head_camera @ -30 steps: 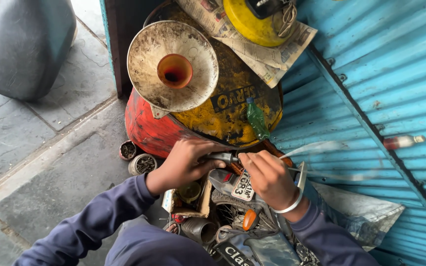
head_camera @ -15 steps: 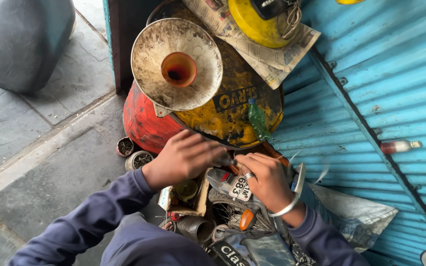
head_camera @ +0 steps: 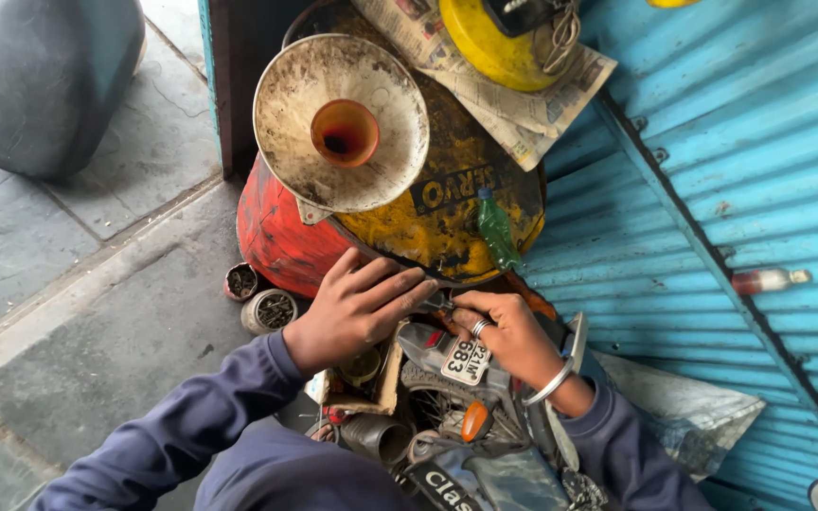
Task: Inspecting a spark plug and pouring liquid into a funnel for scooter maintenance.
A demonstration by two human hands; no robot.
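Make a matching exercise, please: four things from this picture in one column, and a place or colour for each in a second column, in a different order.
Things:
1. funnel
2. small green bottle
3. bangle
4. two small round tins

Places or colours:
A. on the wrist of the right hand
B. on the stone floor, left of the left hand
C. on top of the drum, mouth upward
D. lying on the yellow drum top, near the blue wall

Pairs: 1-C, 2-D, 3-A, 4-B
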